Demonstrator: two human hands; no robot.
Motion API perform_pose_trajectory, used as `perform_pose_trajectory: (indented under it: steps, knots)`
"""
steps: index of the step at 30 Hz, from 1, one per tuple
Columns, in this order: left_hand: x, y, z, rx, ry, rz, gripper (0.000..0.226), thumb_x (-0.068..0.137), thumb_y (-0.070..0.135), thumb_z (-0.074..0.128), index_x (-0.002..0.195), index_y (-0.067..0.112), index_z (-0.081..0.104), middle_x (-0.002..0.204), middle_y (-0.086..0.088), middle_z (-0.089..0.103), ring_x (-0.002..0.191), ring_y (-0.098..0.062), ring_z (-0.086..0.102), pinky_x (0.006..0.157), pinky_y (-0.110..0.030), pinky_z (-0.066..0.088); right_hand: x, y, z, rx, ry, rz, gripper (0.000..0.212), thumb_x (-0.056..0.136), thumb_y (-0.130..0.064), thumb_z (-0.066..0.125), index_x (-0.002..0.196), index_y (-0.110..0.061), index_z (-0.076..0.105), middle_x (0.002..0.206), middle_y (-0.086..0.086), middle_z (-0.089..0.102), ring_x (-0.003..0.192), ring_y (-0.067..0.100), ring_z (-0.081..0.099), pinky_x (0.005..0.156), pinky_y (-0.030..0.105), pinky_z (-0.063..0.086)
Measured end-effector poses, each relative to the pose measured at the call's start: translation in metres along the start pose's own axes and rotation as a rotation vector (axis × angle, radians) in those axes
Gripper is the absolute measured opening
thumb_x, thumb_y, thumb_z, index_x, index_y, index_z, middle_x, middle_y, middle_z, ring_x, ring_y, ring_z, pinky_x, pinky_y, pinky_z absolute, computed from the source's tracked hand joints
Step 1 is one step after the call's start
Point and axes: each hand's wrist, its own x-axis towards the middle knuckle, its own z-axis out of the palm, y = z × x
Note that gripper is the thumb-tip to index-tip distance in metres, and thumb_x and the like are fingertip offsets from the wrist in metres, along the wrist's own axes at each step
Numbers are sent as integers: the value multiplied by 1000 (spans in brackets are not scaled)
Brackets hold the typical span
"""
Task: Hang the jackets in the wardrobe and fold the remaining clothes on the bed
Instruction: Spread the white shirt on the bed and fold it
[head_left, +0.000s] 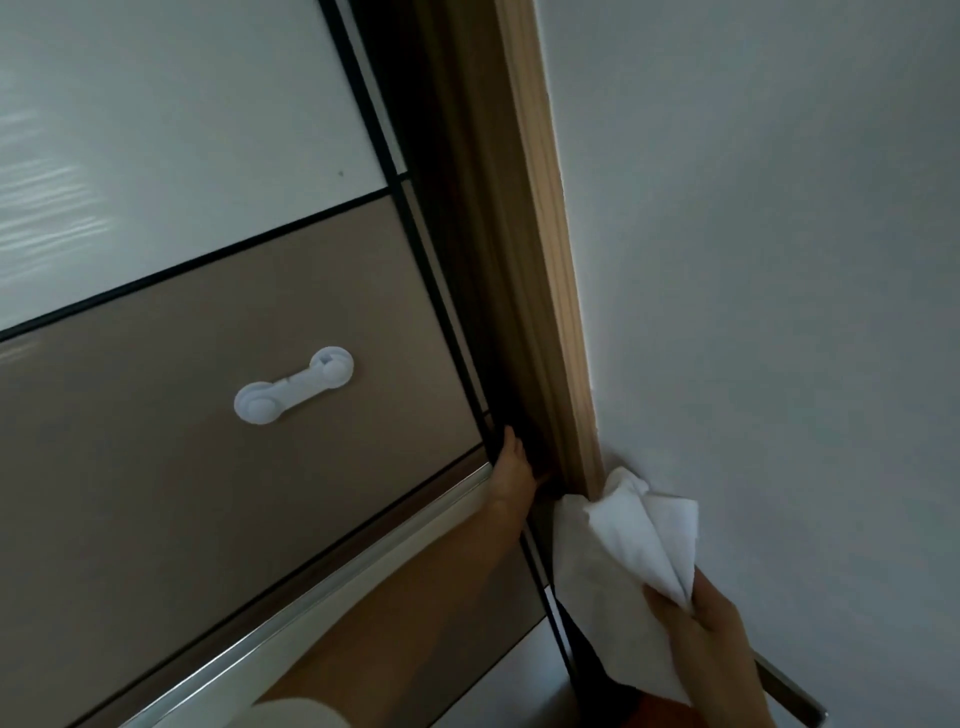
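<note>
**Now, one hand for the door, one for the cloth**

Low in the middle of the frame, my left hand (514, 467) grips the edge of the sliding door (260, 493). The thumb lies along its dark trim and the fingers are tucked into the gap beside the wooden frame (545, 260), which I judge is the best purchase for pulling the wardrobe open. At lower right, my right hand (711, 639) pinches the white garment (623, 545) bunched in its fingers. I hold it up against the wall (779, 260) so it stays clear of the door's path. Whether it is a jacket I cannot tell. The white latch (293, 384) sits mid-panel, untouched.
</note>
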Motion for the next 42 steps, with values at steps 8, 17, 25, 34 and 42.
perform_pose_trajectory:
  steps: [8,17,25,34,42]
  knots:
    - [-28,6,22,-94,60,49,55,107,40,36,154,16,23,148,-11,45,138,-29,41,117,-48,25,-20,-18,3,-75,23,-4,39,91,-2,64,130,0,60,119,20,66,113,33,60,92,39,45]
    - [-110,23,90,-50,51,34,44,106,39,37,140,13,49,133,-9,55,128,-29,49,115,-52,25,-76,-42,49,-44,-33,-161,24,95,0,56,109,-18,62,90,-13,65,83,2,58,63,18,41]
    - [-198,49,171,-77,3,57,44,105,40,39,142,18,48,135,-10,55,128,-31,49,116,-54,23,-119,-45,114,-39,-101,-212,26,95,-6,58,115,-22,61,96,-9,66,93,18,61,76,32,45]
    - [-293,62,228,-37,-12,-70,60,106,33,41,155,9,16,160,-13,21,146,-38,22,120,-52,11,-179,-34,187,-9,-271,-175,29,94,-8,61,122,-15,64,102,-4,70,94,20,64,76,33,49]
    - [-356,94,311,-99,-102,-136,45,101,29,53,142,14,48,147,-14,46,138,-39,38,120,-57,13,-210,-33,244,1,-366,-158,25,93,-7,63,117,-13,64,98,-1,68,95,25,62,86,38,48]
